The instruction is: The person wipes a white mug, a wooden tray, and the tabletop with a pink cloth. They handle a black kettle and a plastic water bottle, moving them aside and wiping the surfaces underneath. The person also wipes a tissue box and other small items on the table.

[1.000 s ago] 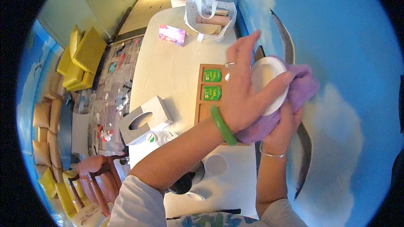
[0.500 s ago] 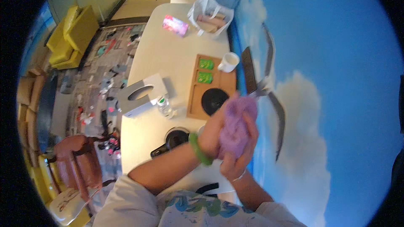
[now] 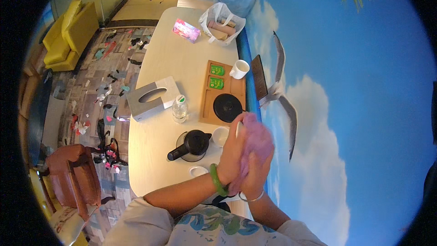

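Note:
A crumpled purple cloth [image 3: 259, 140] is bunched between my two hands above the table's right edge. My left hand [image 3: 231, 158], with a green bangle at its wrist, is closed round the cloth's left side. A small white edge shows by its fingers; whatever it belongs to is mostly hidden. Pressed against the cloth from below and the right is my right hand [image 3: 256, 173], a silver bangle on that wrist. A white cup [image 3: 221, 135] stands just left of my hands, beside a kettle [image 3: 192, 146] with a black lid and handle.
A wooden tray [image 3: 205, 107] holds a black round base [image 3: 228, 108], green packets [image 3: 217, 83] and a white mug [image 3: 239, 69]. Left of it are a water bottle [image 3: 180, 110] and a grey tissue box [image 3: 170, 92]. Farther back stands a white bag [image 3: 214, 36]. A blue mural wall runs along the right.
The purple cloth has shifted and spread, its lower end hanging between my wrists. My hands have turned round it, and a white edge now shows by my left fingers. The view has shifted slightly.

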The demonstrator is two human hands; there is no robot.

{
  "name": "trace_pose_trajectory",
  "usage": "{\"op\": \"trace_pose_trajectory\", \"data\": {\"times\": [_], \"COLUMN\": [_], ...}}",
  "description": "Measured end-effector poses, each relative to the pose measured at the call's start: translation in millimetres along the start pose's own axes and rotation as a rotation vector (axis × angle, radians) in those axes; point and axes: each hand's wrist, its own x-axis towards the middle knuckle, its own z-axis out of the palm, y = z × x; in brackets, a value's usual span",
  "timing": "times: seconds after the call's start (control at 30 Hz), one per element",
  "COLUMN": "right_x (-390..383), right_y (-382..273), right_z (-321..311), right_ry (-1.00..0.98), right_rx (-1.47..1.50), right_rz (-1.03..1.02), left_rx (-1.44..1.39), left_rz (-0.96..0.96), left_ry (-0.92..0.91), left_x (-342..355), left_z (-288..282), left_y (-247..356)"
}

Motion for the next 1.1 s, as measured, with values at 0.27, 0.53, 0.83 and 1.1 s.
{"op": "trace_pose_trajectory", "data": {"times": [0.27,0.53,0.83,1.1], "right_x": [-2,9,-7,-22], "right_y": [-7,-60,-44,-73], "right_z": [-38,-60,-109,-129], "right_ry": [-0.19,-0.021,-0.156,0.005], "right_rx": [-0.527,0.471,-0.451,0.301], "right_rz": [-0.761,0.351,-0.801,0.253], "left_rx": [0.283,1.252,-0.013,1.226], "left_rz": [-0.126,0.598,-0.376,0.58], "left_ry": [-0.071,-0.229,-0.129,-0.404], "left_x": [-32,-39,-40,-66], "left_z": [25,55,72,86], "left_y": [10,9,-34,-44]}}
